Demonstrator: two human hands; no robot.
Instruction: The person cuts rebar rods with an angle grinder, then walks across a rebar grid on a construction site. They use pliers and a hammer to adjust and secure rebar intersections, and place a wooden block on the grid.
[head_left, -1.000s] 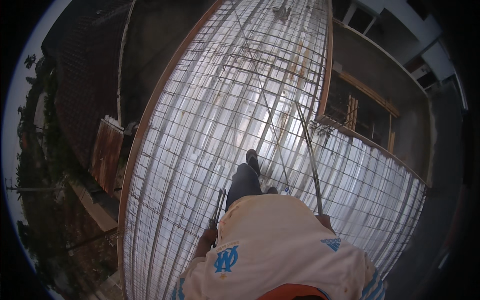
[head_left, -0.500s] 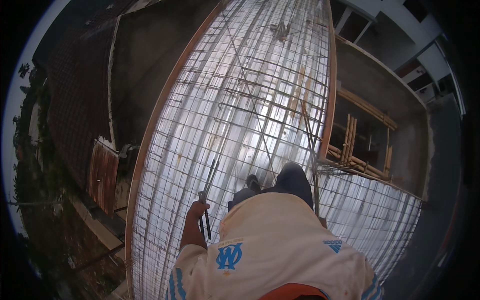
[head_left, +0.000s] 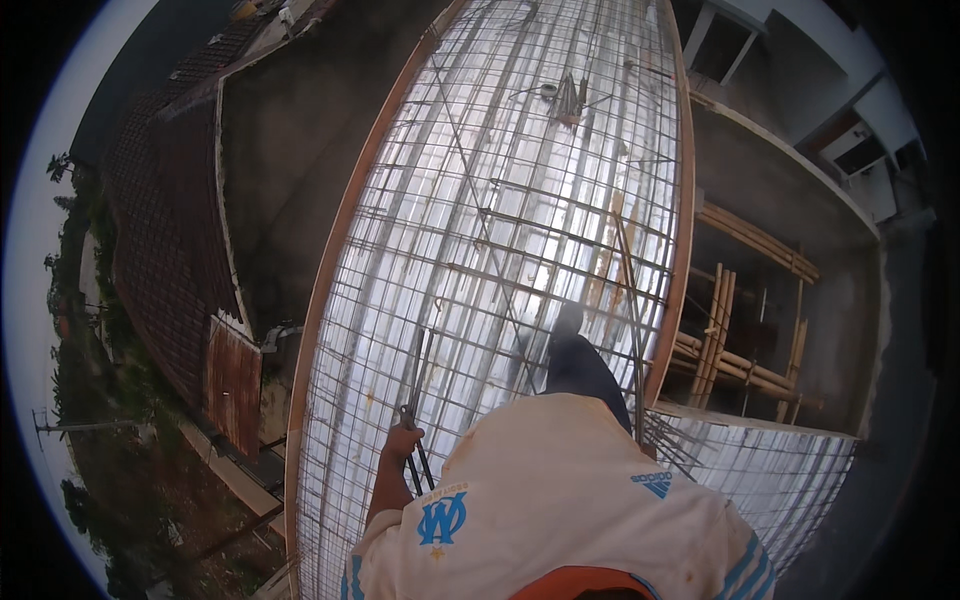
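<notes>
My left hand (head_left: 402,441) is closed around a dark pliers-like tool (head_left: 407,414) with long, thin arms, held low at my left side. Two thin parallel bars (head_left: 424,365) stretch ahead from the tool; whether they belong to it is unclear. Only a small piece of my right hand (head_left: 649,450) shows past the edge of my shirt, its fingers hidden. Beside it runs a long, thin dark rod (head_left: 634,330), and I cannot make out whether that hand grips it. Under me lies a grid of steel reinforcing bars (head_left: 500,250) over shiny ribbed metal sheeting.
Orange-brown edge boards (head_left: 325,265) border the raised deck, with a drop beyond. Bamboo poles (head_left: 715,325) stand in an opening at right. A cone-shaped bundle (head_left: 568,100) sits on the mesh ahead. A tiled roof (head_left: 170,210) lies at left. My foot (head_left: 568,318) is on the mesh.
I have stepped forward over the mesh; one leg now reaches ahead. The right-hand opening and its corner have slid nearer. My left hand keeps the tool at my side.
</notes>
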